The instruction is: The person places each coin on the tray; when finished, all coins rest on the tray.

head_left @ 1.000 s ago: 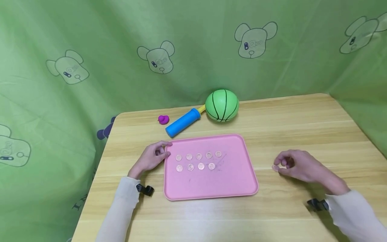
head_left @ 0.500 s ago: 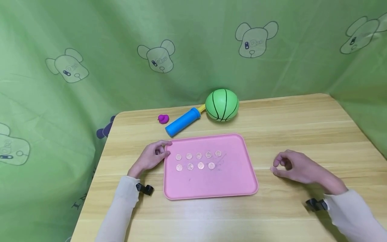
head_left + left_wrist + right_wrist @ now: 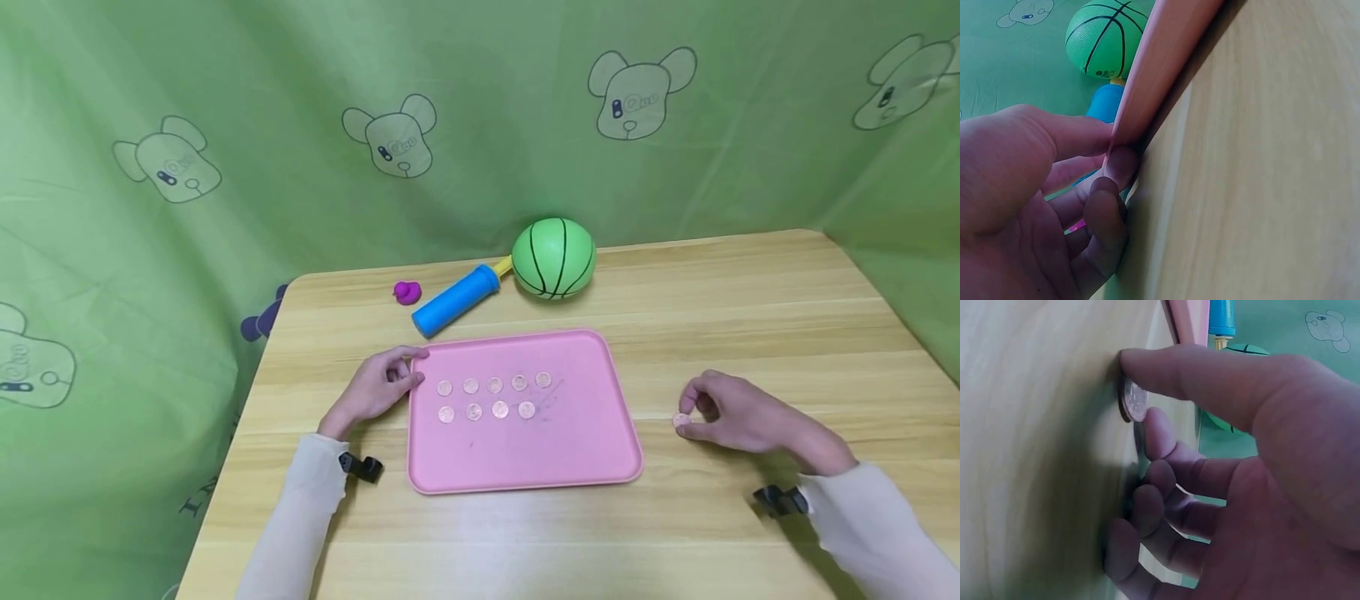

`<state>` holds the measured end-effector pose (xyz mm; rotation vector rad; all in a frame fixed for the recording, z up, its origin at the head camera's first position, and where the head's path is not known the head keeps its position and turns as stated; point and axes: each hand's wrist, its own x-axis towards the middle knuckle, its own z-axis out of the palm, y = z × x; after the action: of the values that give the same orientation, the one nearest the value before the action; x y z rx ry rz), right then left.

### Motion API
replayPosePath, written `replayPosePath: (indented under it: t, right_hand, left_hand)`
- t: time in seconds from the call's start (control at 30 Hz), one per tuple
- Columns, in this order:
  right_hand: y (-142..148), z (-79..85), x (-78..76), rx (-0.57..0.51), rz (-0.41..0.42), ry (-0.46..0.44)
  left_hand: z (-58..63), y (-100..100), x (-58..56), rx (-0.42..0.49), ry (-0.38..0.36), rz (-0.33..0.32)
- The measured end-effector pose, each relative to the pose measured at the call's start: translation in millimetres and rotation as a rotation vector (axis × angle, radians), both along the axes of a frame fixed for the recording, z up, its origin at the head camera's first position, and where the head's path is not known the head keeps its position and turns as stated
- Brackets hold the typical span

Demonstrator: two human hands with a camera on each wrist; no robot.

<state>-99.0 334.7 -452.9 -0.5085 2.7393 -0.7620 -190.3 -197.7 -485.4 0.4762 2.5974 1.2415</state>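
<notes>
My left hand [image 3: 372, 386] grips the pink tray [image 3: 555, 454] at its far left corner, thumb on the rim and fingers curled beneath, as the left wrist view shows. On the tray lie several coins [image 3: 500, 409] in two rows, the back row one longer than the front. To the right of the tray, my right hand [image 3: 738, 414] pinches a single coin [image 3: 1135, 401] between thumb and index finger, low over the wooden table [image 3: 675, 508]. In the right wrist view that coin is tilted, its edge close to the wood, and the other fingers are curled below it.
Behind the tray lie a blue pump [image 3: 456, 302] and a green ball [image 3: 555, 259] patterned like a basketball, the pump's yellow end close to the ball. A small purple rubber duck [image 3: 407, 292] sits at the back left. Green cloth [image 3: 480, 100] hangs behind the table.
My right hand stays almost in place. The coin at its fingertips, barely visible half a second ago, now shows more of its face. Left hand, tray and the rows of coins hold still.
</notes>
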Motion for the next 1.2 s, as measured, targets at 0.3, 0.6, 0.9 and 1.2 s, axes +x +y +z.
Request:
replayPosePath:
  t: [0.3, 0.6, 0.9, 1.2]
  right_hand:
    - [-3.9, -1.7, -5.6, -0.229, 0.03, 0.064]
    - [-24.5, 6.3, -15.6, -0.22, -0.14, 0.067]
    - [-64.5, 15.6, -27.6, -0.304, -0.101, 0.032]
    - [-105.9, 12.6, -38.1, -0.374, -0.043, -0.095]
  left_hand:
    - [-0.4, 0.0, -0.4, 0.004, -0.003, 0.006]
    - [0.3, 0.0, -0.4, -0.001, -0.006, 0.009]
    - [0.8, 0.8, -1.1, -0.002, -0.008, 0.007]
    - [-1.1, 0.5, -0.2, 0.005, -0.01, 0.009]
